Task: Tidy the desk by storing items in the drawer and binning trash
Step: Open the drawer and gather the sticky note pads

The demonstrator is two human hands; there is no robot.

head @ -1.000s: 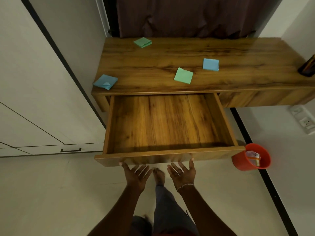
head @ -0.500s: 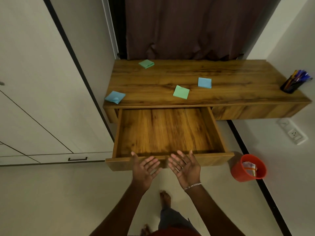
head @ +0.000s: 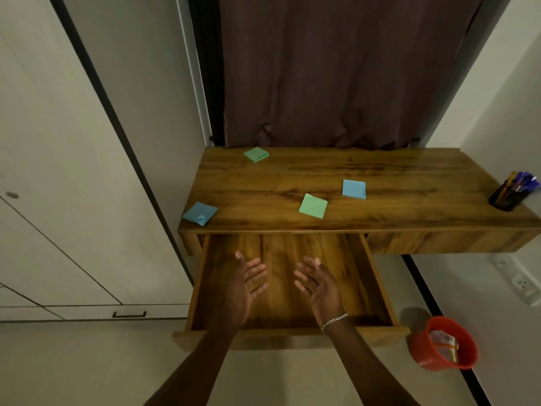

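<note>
The wooden drawer (head: 377, 276) under the desk (head: 380, 200) is pulled out and holds nothing. Above its inside hover my left hand (head: 244, 281) and my right hand (head: 320, 284), palms up, fingers straight, both empty. On the desk lie several sticky-note pads: a blue one (head: 199, 213) at the front left corner, a green one (head: 313, 206) near the front middle, a blue one (head: 354, 189) behind it, and a green one (head: 256, 154) at the back left. An orange bin (head: 421, 350) with paper trash stands on the floor right of the drawer.
A dark pen holder (head: 508, 196) full of pens stands at the desk's right end. A brown curtain (head: 336, 71) hangs behind the desk. White wardrobe doors (head: 58, 200) fill the left side. A wall socket (head: 522, 284) sits low on the right wall.
Both hands have left the drawer's front edge and risen forward over the open drawer. The view has tilted up and back, showing more of the desk and the pen holder.
</note>
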